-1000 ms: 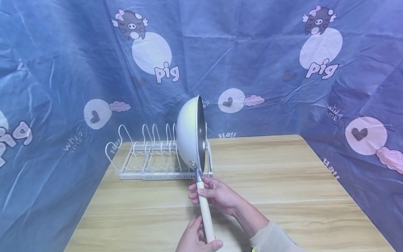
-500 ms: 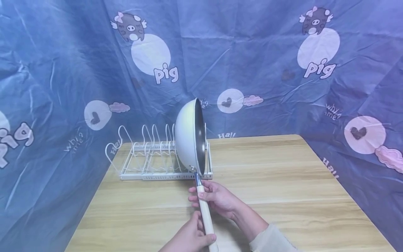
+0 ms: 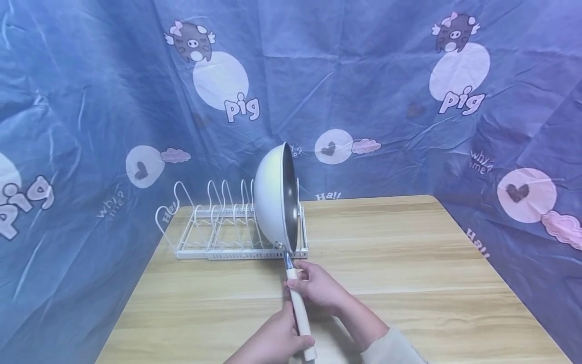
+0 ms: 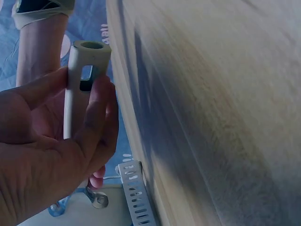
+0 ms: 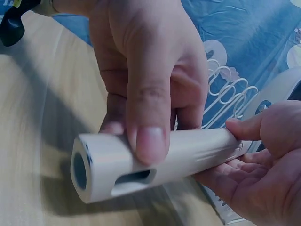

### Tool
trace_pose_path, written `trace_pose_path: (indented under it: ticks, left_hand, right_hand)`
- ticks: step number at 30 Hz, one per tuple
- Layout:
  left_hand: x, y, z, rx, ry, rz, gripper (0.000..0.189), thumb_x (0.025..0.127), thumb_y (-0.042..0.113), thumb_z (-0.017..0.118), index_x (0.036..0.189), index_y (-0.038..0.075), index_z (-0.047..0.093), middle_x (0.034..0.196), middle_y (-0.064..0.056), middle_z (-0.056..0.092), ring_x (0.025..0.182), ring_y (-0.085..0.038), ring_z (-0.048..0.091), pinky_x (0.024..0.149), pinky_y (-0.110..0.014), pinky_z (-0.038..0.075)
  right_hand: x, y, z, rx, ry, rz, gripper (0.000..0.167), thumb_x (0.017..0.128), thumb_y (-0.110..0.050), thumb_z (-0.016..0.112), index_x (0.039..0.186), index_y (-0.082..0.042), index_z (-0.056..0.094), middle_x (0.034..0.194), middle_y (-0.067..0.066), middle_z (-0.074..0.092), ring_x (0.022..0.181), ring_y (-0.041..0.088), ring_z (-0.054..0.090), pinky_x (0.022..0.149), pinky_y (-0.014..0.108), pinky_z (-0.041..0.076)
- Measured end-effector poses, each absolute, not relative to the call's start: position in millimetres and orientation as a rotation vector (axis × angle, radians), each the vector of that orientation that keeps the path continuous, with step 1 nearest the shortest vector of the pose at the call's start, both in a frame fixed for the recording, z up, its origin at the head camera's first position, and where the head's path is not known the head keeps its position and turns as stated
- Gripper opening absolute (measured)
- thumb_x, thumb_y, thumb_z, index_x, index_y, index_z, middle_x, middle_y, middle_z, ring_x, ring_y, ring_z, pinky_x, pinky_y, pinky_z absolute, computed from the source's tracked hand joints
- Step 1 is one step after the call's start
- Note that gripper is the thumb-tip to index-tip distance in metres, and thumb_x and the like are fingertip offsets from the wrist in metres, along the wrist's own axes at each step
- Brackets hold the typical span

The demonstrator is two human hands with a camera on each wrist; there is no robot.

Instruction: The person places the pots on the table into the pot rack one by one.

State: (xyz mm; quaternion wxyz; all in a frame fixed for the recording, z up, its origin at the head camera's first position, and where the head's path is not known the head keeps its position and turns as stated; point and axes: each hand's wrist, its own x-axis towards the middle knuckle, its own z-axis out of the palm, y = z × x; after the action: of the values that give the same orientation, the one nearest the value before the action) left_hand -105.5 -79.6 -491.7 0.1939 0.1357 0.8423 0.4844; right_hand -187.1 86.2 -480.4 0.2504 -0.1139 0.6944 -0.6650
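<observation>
A white wok (image 3: 268, 199) with a dark inside stands on edge at the right end of the white wire rack (image 3: 195, 254), its open side facing right. Its cream handle (image 3: 298, 308) slopes toward me. Near the handle's free end my left hand (image 3: 279, 333) grips it, thumb on one side and fingers on the other, as the left wrist view shows. Closer to the wok, at the metal neck, my right hand (image 3: 320, 288) holds the handle. The right wrist view has the left thumb lying beside the slot (image 5: 134, 178) in the handle end. The wok's bowl hides part of the rack.
The rack's several wire loops (image 3: 223, 194) rise to the left of the wok. Beneath everything is a light wooden table (image 3: 400, 253). A blue printed cloth (image 3: 382, 91) hangs behind it and along both sides.
The wok and its handle have come down slightly. My left hand has shifted a little left, and the right hand's fingers have drawn in closer around the handle.
</observation>
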Motion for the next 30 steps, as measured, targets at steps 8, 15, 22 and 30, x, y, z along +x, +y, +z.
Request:
trace_pose_path:
  ticks: [8, 15, 22, 30]
  left_hand:
    - [-108.3, -71.8, -498.7, 0.391, 2.562, 1.1, 0.066, 0.09, 0.022, 0.087, 0.138, -0.008, 0.054, 0.092, 0.002, 0.064, 0.085, -0.011, 0.064, 0.079, -0.035, 0.059]
    - [-109.9, -68.9, -498.4, 0.432, 2.667, 0.983, 0.039, 0.089, 0.029, 0.088, 0.113, 0.009, 0.065, 0.082, 0.007, 0.062, 0.076, -0.01, 0.061, 0.07, -0.032, 0.055]
    - [-100.4, -59.1, -496.2, 0.534, 3.011, 0.452, 0.036, 0.088, 0.049, 0.086, 0.084, 0.019, 0.067, 0.067, 0.005, 0.065, 0.06, -0.014, 0.062, 0.052, -0.03, 0.046]
    - [-91.6, -63.1, -492.7, 0.658, 3.139, 0.12, 0.042, 0.091, 0.058, 0.079, 0.096, 0.017, 0.075, 0.075, 0.005, 0.071, 0.068, -0.013, 0.067, 0.061, -0.028, 0.053]
  right_hand:
    - [-187.8, 84.2, -489.9, -0.328, 2.055, -1.711, 0.068, 0.104, -0.013, 0.069, 0.161, 0.008, 0.039, 0.113, 0.026, 0.072, 0.091, 0.023, 0.076, 0.083, 0.034, 0.064]
    - [-187.1, 83.0, -490.2, -0.33, 2.208, -1.617, 0.067, 0.103, -0.017, 0.072, 0.161, 0.002, 0.044, 0.113, 0.018, 0.072, 0.089, 0.022, 0.072, 0.077, 0.035, 0.062]
    - [-180.7, 82.9, -479.7, -0.423, 2.712, -1.16, 0.061, 0.101, -0.024, 0.076, 0.152, 0.001, 0.056, 0.122, 0.016, 0.076, 0.103, 0.027, 0.075, 0.085, 0.045, 0.067]
    - [-166.8, 92.5, -458.1, -0.545, 2.906, -0.737, 0.064, 0.101, -0.038, 0.075, 0.152, -0.004, 0.059, 0.134, 0.022, 0.074, 0.124, 0.041, 0.071, 0.106, 0.06, 0.06]
